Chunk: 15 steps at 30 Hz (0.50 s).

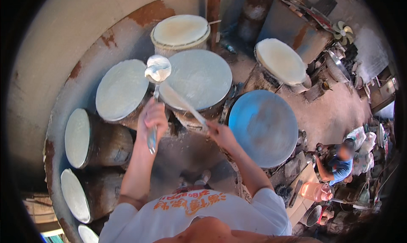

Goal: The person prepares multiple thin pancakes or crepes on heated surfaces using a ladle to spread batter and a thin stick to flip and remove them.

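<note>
Head view: what does the left hand (153, 118) have?

"A metal ladle (156, 92). Fingers wrap closed around its handle, left of the frame's centre. Its bowl, higher up and still left of centre, carries a white, creamy mass (158, 66)."

"And the right hand (222, 135)?"

"Closed on the near end of a pale, flat stick (185, 104), near the middle of the frame. It slants toward the upper left, far end close to the ladle's bowl; I cannot tell whether they touch."

"What is behind those tools?"

"One large, pale round plate (203, 78), upper centre. Just right of the right hand sits a blue-grey round plate (265, 128)."

"Anyone else?"

"A person in a blue shirt (341, 170), lower right, near a pink jug (313, 191)."
</note>
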### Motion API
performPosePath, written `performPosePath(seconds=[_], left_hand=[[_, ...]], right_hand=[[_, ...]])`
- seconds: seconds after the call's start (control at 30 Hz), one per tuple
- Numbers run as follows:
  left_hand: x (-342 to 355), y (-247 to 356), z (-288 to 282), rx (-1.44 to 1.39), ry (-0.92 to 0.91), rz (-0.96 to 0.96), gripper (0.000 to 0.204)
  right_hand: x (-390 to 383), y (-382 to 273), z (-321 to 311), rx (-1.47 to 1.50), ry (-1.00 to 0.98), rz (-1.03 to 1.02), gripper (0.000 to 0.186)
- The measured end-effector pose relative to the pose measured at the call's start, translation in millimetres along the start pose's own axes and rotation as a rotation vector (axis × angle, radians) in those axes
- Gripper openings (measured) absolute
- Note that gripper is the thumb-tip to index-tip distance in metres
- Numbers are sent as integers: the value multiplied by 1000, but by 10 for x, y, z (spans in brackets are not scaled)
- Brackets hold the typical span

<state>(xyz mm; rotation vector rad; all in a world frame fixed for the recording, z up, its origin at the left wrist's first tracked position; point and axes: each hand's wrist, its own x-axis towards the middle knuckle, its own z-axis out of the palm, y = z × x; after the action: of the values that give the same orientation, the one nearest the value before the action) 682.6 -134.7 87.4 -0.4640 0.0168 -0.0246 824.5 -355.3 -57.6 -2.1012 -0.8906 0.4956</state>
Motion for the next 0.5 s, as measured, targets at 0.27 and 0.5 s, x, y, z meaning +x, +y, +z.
performPosePath(seconds=[0.27,0.5], left_hand=[[-335,-787,-213,867,234,422,20],[32,-1811,-569,185,51,-555,29]], right_hand=[[-964,225,348,-50,188,-104,30],[-2764,519,-461,822,789,462,42]])
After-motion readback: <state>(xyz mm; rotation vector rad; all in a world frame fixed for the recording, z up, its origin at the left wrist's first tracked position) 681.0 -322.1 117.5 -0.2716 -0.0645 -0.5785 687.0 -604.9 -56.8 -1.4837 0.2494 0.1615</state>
